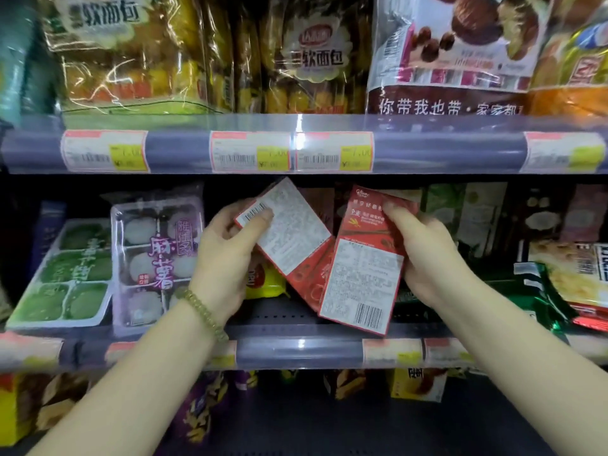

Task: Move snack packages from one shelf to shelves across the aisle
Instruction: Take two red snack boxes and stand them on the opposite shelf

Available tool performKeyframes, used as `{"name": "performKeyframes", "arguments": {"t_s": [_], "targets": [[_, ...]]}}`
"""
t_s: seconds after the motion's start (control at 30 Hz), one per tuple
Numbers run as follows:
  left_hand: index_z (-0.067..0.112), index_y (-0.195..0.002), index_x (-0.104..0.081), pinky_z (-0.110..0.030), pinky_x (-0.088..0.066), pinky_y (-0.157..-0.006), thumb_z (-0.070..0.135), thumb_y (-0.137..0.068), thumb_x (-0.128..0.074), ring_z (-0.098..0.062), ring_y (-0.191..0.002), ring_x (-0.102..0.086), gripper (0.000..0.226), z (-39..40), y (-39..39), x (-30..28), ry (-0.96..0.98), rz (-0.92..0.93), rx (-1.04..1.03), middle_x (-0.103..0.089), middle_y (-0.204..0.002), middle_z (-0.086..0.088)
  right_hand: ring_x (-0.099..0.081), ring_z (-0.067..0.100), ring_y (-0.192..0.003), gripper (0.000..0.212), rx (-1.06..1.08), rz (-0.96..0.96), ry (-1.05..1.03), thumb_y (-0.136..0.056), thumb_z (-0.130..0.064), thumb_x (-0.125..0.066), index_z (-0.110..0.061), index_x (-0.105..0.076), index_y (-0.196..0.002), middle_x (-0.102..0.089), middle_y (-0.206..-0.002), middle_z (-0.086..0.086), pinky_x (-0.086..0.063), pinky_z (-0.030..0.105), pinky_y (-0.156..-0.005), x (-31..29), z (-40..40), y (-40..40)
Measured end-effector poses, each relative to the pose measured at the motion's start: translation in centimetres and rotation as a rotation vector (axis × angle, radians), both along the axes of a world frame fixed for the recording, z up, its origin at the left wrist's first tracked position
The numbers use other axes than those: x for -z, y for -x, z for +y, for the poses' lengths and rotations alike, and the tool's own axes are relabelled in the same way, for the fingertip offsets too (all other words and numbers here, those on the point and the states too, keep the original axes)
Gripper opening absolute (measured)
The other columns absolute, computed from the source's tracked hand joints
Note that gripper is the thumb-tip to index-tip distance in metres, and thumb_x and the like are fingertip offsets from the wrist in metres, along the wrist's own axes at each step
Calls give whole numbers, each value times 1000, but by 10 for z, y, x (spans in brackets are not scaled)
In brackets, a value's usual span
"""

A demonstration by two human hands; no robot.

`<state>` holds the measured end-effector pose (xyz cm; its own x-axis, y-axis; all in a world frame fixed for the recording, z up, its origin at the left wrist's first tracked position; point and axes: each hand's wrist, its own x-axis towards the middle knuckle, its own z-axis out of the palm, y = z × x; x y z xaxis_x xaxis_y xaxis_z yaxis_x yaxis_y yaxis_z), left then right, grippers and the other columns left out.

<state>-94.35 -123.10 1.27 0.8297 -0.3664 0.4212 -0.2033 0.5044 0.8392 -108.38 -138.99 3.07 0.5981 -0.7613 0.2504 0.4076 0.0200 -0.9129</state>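
Big bags of soft bread (pixel 131 54) are seen on the top shelf, with a brown and white bag of round snacks (pixel 460 51) beside them on the right. Under them, a shelf rail (pixel 444 149) with price tags (pixel 250 154) is stretched across the view. On the middle shelf (pixel 289 312), a green tray of round cakes (pixel 69 274) is laid flat at the far left, and a clear tray of white cakes (pixel 154 251) is stood up just beside it. A green bag (pixel 539 297) is seen at the right, and dark boxes are lined up behind. A small yellow pack (pixel 263 281) is partly hidden behind the left hand.

A red box (pixel 365 274) is held in the right hand (pixel 431 258), tilted, with its barcode at the bottom; the fingers are wrapped around its top right edge. A second red box (pixel 289 225) is held in the left hand (pixel 223 258), tilted, with the thumb pressed on its barcode. Both boxes are kept in the gap in the middle of the shelf, and they overlap. More red boxes are tucked between them. A bead bracelet (pixel 202 312) is worn on the left wrist
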Motion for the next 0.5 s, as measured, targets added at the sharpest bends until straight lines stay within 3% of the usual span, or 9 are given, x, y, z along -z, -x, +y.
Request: {"name": "performKeyframes", "arguments": {"t_s": [0.07,0.2,0.33,0.43,0.5], "targets": [[16,-105,-57,-22,-53,-59,5,-85,-66,-7,-72,-69,25,-5,5,-2,4,-23,-4,-74,-79,6,-68,16,-63,11,-53,5,-2,-89,-14,-56,-10,-56,-100,-69,-79,6,-55,32,-66,-1,3,-2],[13,-112,-55,-23,-53,-71,7,-88,-62,-7,-85,-69,26,-6,6,-4,25,-104,-56,-70,-96,0,-66,22,-74,15,-49,23,94,-87,-4,-53,-8,-52,-101,-65,-86,10,-53,38,-72,-1,3,1],[27,-111,-51,-20,-53,-69,12,-97,-50,-5,-86,-66,21,-4,5,-4,22,-152,-102,-66,-101,1,-69,16,-70,13,-80,-51,99,-91,-3,-52,-11,-57,-99,-69,-83,5,-55,30,-67,-3,0,7],[22,-120,-42,-7,-47,-63,16,-100,-44,12,-77,-62,21,-7,7,-6,-18,-137,-196,-59,-99,10,-69,18,-73,15,-85,0,45,-93,-9,-50,-8,-58,-105,-69,-86,7,-56,33,-70,-2,-2,6],[17,-123,-38,-4,-44,-56,21,-99,-46,12,-76,-59,25,-11,7,-9,-57,-99,-215,-55,-95,13,-68,22,-72,24,-80,42,-22,-94,-14,-49,-4,-55,-114,-68,-85,10,-55,35,-70,-1,-2,4]]}}
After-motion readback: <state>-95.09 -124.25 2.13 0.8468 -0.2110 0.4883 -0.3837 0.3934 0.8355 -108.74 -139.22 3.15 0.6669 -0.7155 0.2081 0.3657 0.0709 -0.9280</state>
